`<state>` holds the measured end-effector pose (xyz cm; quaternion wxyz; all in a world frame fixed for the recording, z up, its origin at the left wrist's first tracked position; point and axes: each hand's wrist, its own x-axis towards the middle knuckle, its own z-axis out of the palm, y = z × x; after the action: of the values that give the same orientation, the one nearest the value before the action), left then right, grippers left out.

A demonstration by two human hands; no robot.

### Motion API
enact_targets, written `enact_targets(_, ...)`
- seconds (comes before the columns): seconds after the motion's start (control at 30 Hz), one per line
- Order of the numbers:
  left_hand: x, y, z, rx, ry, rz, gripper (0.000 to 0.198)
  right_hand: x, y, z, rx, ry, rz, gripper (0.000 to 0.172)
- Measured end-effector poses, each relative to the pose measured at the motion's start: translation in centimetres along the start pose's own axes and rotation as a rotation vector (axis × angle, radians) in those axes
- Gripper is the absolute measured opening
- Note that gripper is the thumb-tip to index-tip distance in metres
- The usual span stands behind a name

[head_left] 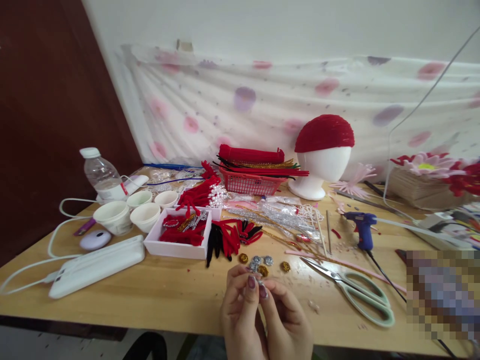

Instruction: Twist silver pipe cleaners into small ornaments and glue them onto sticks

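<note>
My left hand point(242, 310) and my right hand point(283, 317) meet at the front edge of the wooden table point(180, 295). Their thumbs and fingers are pinched together around a small silvery piece point(259, 281), mostly hidden by the fingertips. Just beyond the fingers lie small coiled rounds: a gold one point(243, 258) at the left, a silver one point(268, 260) in the middle and another gold one point(285, 266) at the right. Red and black fuzzy strips point(229, 237) lie behind them.
Green-handled scissors point(365, 295) and a blue glue gun point(362, 227) lie at the right. Behind stand a red basket point(251, 182) and a white foam head point(323, 165) with a red cap. White box point(176, 250), cups point(112, 217), power bank point(97, 267) and bottle point(103, 175) are left.
</note>
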<state>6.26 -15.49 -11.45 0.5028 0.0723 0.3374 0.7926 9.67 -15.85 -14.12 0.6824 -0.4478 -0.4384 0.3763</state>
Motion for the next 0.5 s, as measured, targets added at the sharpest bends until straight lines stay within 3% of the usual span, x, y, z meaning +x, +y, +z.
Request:
enact_targets(0.17, 0.2, -0.6, -0.7, -0.065, -0.032, -0.061, 0.030, 0.0, 0.3, 0.2, -0.148, -0.016, -0.167, 0.018)
enact_targets(0.27, 0.3, -0.9, -1.1, 0.047, -0.102, -0.009, 0.032, 0.5, 0.1, -0.6, -0.230, -0.037, -0.233, 0.018)
enact_targets(0.33, 0.9, -0.5, -1.6, 0.184, -0.207, 0.027, 0.030, 1.4, -0.5, -1.6, -0.296, -0.119, -0.275, 0.016)
enact_targets(0.4, 2.1, 0.5, -2.2, 0.406, -0.351, 0.132, 0.022, 2.6, -1.5, -3.0, -0.386, -0.255, -0.302, 0.015)
enact_targets(0.47, 3.7, 2.1, -2.6, 0.732, -0.541, 0.391, 0.009, 4.0, -2.8, -4.3, -0.515, -0.382, -0.333, 0.014)
enact_targets(0.5, 4.5, 3.0, -2.7, 0.881, -0.683, 0.541, 0.013, 4.6, -3.5, -4.9, -0.591, -0.436, -0.359, 0.013)
